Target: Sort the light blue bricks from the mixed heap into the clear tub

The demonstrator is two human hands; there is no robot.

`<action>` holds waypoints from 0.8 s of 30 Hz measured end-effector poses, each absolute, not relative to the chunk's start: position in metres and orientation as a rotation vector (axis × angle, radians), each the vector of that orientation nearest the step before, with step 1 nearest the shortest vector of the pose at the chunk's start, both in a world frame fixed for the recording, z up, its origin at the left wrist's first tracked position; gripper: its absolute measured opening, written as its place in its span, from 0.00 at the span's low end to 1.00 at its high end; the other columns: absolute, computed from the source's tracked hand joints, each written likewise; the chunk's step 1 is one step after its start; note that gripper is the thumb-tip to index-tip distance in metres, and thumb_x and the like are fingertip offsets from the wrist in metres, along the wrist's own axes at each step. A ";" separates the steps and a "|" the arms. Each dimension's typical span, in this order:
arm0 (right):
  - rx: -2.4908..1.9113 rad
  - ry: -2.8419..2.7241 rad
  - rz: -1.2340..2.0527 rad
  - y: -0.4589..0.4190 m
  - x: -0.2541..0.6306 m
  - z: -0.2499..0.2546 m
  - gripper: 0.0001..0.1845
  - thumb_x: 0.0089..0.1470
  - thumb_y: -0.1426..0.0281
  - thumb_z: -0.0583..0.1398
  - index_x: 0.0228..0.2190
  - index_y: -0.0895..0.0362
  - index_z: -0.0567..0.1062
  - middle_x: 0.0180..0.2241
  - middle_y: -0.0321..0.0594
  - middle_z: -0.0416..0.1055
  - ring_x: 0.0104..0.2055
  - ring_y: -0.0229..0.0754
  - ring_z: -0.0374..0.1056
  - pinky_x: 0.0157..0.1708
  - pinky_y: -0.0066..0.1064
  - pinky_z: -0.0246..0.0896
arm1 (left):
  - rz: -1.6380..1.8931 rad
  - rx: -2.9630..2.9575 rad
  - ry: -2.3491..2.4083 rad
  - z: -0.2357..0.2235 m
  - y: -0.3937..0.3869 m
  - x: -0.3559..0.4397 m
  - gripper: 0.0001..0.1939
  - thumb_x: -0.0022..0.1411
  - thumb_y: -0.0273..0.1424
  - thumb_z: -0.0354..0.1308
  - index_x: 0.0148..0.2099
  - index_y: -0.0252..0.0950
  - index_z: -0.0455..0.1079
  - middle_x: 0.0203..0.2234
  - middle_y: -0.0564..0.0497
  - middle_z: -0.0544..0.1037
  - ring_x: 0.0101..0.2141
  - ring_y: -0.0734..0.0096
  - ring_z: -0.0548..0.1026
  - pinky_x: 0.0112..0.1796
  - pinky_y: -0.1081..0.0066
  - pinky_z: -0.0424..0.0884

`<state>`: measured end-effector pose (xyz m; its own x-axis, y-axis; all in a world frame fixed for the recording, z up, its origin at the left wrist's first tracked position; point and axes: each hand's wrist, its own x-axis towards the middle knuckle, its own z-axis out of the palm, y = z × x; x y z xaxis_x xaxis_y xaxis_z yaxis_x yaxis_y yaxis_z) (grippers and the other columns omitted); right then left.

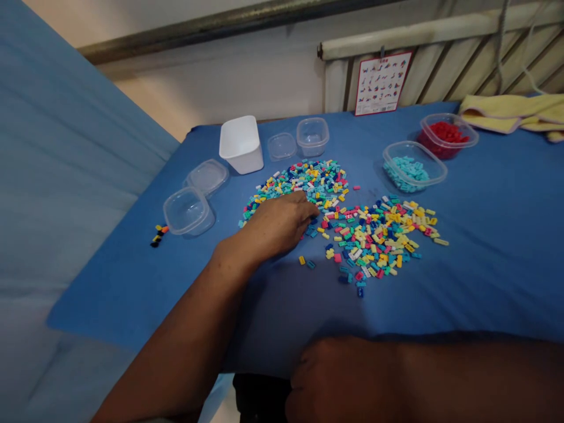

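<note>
My left hand (284,220) reaches into the left heap of small building bricks (317,176), its fingers curled down and pressed together among the pieces. Whatever those fingertips pinch is hidden. To the right spreads a second heap of mixed bricks (379,235), with much yellow, plus pink, blue, green and white. Low in the view, by the table's near edge, my right hand (324,376) is curled into a fist. It is in shadow, and its palm side does not show.
Clear tubs stand at left (187,211) and back (312,136), by a white bin (241,144) and clear lids (282,145). Turquoise bricks fill one tub (434,170), red another (471,138). Black and orange bricks (158,235), a picture card (382,83) and yellow cloth (506,114) lie around.
</note>
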<state>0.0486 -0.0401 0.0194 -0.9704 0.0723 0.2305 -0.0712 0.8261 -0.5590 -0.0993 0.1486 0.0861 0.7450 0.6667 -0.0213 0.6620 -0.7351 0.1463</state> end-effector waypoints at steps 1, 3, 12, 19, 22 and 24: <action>0.002 -2.768 0.856 -0.041 0.049 0.019 0.07 0.72 0.68 0.64 0.44 0.45 0.84 0.36 0.30 0.84 0.37 0.39 0.78 0.27 0.33 0.60 | 0.046 2.796 1.079 0.087 0.148 -0.099 0.16 0.76 0.27 0.52 0.55 0.40 0.79 0.47 0.46 0.79 0.45 0.61 0.78 0.41 0.65 0.71; -0.002 -2.763 0.843 -0.042 0.048 0.017 0.06 0.72 0.68 0.65 0.44 0.45 0.84 0.36 0.30 0.84 0.37 0.39 0.78 0.28 0.33 0.60 | 0.055 2.790 1.089 0.088 0.148 -0.099 0.14 0.75 0.27 0.52 0.54 0.39 0.78 0.47 0.46 0.80 0.46 0.60 0.78 0.42 0.64 0.71; -0.004 -2.774 0.806 -0.044 0.049 0.016 0.05 0.72 0.66 0.65 0.45 0.45 0.83 0.35 0.31 0.83 0.35 0.39 0.77 0.28 0.33 0.61 | 0.126 2.846 1.006 0.080 0.152 -0.100 0.13 0.77 0.27 0.52 0.51 0.37 0.78 0.47 0.46 0.79 0.45 0.61 0.78 0.41 0.64 0.70; -0.019 -2.752 0.808 -0.045 0.049 0.014 0.06 0.72 0.65 0.64 0.45 0.44 0.84 0.34 0.31 0.83 0.35 0.39 0.77 0.26 0.34 0.58 | 0.002 2.781 1.134 0.082 0.152 -0.100 0.11 0.78 0.33 0.55 0.52 0.38 0.77 0.48 0.46 0.81 0.47 0.56 0.79 0.40 0.62 0.69; -0.025 -2.766 0.820 -0.044 0.049 0.017 0.07 0.73 0.65 0.63 0.43 0.45 0.84 0.33 0.31 0.83 0.34 0.39 0.77 0.27 0.34 0.60 | -0.020 2.765 1.166 0.083 0.152 -0.100 0.11 0.78 0.36 0.56 0.51 0.38 0.77 0.47 0.46 0.82 0.47 0.55 0.79 0.40 0.62 0.69; -0.010 -2.773 0.811 -0.043 0.049 0.019 0.06 0.72 0.65 0.64 0.43 0.45 0.84 0.34 0.31 0.83 0.35 0.40 0.77 0.28 0.34 0.60 | -0.020 2.766 1.165 0.083 0.153 -0.100 0.11 0.78 0.37 0.56 0.50 0.38 0.77 0.47 0.46 0.81 0.46 0.56 0.79 0.40 0.62 0.69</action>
